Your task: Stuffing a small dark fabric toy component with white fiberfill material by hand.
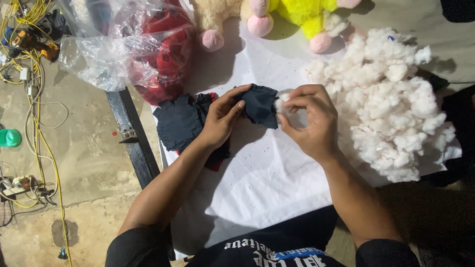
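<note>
White sheeting (262,183) covers the bench at the centre of the frame, and bare concrete floor (84,148) shows down the left side beyond the bench's dark edge rail (133,141). At mid-frame the left hand (221,121) pinches a small dark blue fabric piece (261,105) between thumb and closed fingers, holding it just above the sheet. The right hand (310,121) meets it from the right, its fingers drawn narrow around a small tuft of white stuffing (282,103) that touches the fabric piece's right edge. Under the left hand's wrist lies a stack of more dark blue fabric cuts (179,121) with a bit of red cloth showing beneath. A large heap of loose white stuffing (396,109) sits on the sheet just right of the right hand, filling the right middle of the frame up to the sheet's edge. In the upper left a clear plastic bag (118,44) holds red fabric and overhangs the bench's left edge. Along the top edge are plush toys: a cream one with pink feet (213,20) and a yellow one (299,12). Yellow cables (34,99) trail over the floor at far left. Open sheet lies below the hands, toward the person's dark shirt at the bottom of the frame.
</note>
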